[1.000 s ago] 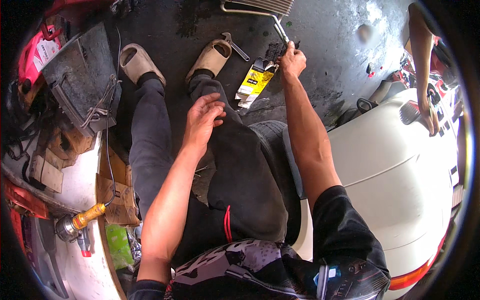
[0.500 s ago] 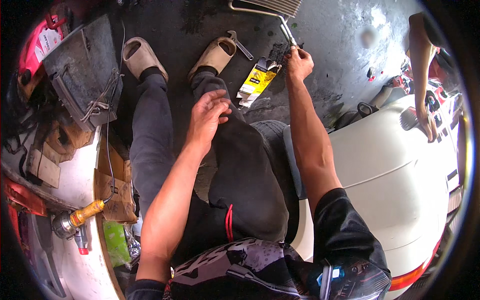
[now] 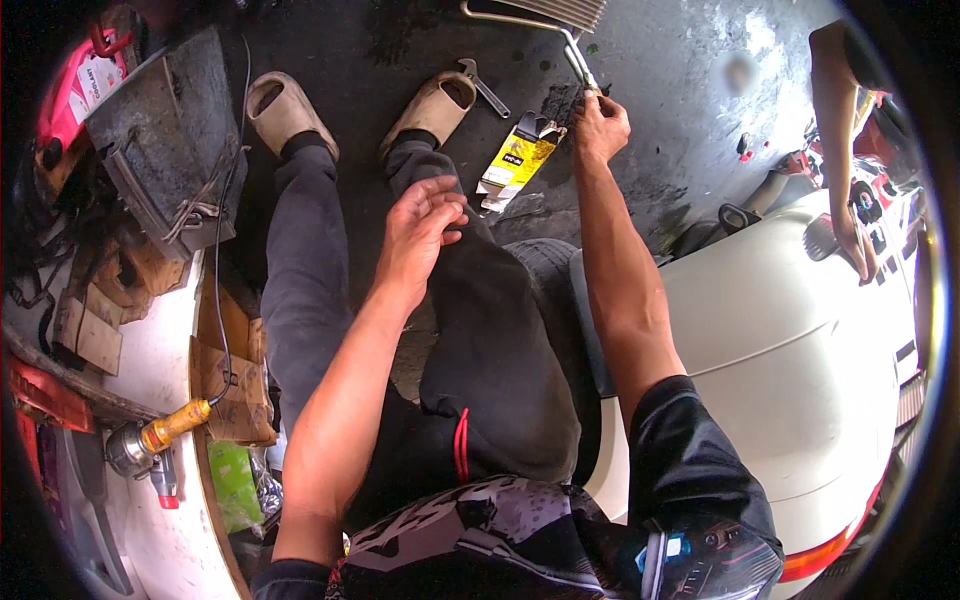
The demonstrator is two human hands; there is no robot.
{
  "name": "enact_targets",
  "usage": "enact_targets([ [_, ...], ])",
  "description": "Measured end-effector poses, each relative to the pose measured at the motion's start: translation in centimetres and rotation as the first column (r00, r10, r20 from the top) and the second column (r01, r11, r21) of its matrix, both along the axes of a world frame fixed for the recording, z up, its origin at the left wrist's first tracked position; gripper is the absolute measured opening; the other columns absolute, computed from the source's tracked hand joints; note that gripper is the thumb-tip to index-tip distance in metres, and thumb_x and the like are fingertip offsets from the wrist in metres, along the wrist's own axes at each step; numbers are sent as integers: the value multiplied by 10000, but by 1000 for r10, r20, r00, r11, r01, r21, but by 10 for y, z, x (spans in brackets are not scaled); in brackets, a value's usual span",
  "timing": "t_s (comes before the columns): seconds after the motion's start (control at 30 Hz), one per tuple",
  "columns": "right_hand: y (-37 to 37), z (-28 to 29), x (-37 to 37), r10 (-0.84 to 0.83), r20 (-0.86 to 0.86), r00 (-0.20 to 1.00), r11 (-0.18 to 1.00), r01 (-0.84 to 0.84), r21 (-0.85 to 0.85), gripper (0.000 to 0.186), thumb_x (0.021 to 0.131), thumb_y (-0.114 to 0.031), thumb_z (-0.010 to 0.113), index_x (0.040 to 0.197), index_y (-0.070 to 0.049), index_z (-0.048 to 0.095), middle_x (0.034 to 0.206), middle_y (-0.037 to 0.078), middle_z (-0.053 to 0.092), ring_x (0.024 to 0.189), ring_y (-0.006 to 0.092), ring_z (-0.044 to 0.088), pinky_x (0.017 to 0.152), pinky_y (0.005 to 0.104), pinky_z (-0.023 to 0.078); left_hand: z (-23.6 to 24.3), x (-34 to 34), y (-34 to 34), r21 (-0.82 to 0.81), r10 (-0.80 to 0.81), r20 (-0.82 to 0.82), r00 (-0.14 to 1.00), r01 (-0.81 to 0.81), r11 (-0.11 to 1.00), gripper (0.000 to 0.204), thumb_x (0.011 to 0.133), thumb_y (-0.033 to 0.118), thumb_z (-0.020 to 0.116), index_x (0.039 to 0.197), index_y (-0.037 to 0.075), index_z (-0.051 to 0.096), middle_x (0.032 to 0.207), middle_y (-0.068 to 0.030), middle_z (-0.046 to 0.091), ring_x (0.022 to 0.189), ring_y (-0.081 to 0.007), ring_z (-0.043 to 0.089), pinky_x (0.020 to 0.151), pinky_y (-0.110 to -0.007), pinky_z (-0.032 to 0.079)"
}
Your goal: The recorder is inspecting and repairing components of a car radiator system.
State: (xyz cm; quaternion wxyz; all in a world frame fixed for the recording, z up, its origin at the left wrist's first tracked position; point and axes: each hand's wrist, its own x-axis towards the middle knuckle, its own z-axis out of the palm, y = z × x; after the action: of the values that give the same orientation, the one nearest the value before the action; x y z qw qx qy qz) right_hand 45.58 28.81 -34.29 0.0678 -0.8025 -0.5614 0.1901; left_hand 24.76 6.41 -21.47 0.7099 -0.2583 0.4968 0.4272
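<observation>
A finned metal cooler lies at the far edge, with bent silver pipes running toward me. My right hand is closed on the near end of these pipes, thumb and fingers pinched together. What fitting lies under the fingertips is too small to tell. Over my right knee hovers my left hand, its fingers loosely spread and nothing in them. Between the two hands, an opened yellow, black and white cardboard box lies on the floor. An adjustable wrench rests beside my right shoe.
To my right stands a white car body panel with a tyre by my leg. Another person's arm reaches down at the far right. On the left are a yellow corded power tool, cardboard pieces and a pink jug.
Almost nothing differs. The view has shifted very slightly, and my right hand stays on the pipe ends while my left stays over my knee.
</observation>
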Motion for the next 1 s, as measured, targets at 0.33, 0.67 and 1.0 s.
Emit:
enact_targets([
  [0.33,-14,12,-9,33,74,997,998,-36,45,322,763,-236,765,953,4,664,826,87,704,760,196,675,746,335,526,0,0,-2,11,6,6,1000,-6,1000,336,901,162,612,1217,66,550,1066,-48,629,915,-132,617,782,-280,501],
  [0.67,-10,10,-8,100,48,994,995,-101,19,316,766,-240,769,950,5,692,804,93,703,731,192,670,727,332,527,0,0,-4,16,-18,-13,1000,19,1000,324,903,161,603,1210,71,555,1057,-45,629,911,-131,618,776,-276,502],
  [1.0,-6,6,-8,1,-25,1000,1000,-1,11,328,777,-243,767,964,16,693,826,120,709,751,205,679,740,333,531,0,2,-5,19,3,0,1000,-3,1000,336,899,160,619,1216,69,555,1061,-45,631,900,-131,622,764,-269,503],
])
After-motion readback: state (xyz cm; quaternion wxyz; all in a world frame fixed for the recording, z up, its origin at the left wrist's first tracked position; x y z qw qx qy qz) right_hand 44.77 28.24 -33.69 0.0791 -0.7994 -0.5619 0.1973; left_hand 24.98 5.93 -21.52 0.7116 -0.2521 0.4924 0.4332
